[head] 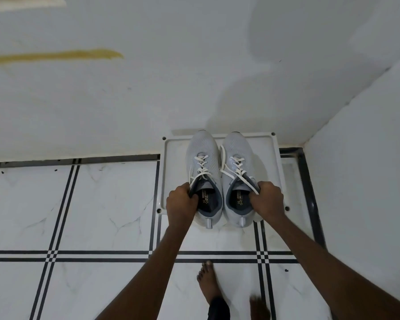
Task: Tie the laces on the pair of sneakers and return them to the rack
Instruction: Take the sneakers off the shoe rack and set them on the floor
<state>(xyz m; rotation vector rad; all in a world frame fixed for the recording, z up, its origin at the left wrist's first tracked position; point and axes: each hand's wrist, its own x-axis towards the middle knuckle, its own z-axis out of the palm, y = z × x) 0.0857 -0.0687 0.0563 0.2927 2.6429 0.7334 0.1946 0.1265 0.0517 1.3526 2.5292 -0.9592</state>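
Two light grey sneakers with white laces stand side by side on a white rack shelf [269, 155], toes toward the wall. My left hand [180, 204] grips the left sneaker [202, 155] at the outer edge of its collar, fingers inside the opening. My right hand [267, 199] holds the right sneaker [234, 151] at its collar the same way, with a lace end under the fingers. The laces on both shoes look loose, with ends trailing over the sides. The heels overhang the shelf's front edge.
The rack stands in a corner, with a white wall behind it and a side wall [360, 181] to the right. White tiled floor [102, 215] with black lines spreads to the left and front. My bare feet [207, 282] stand just below the rack.
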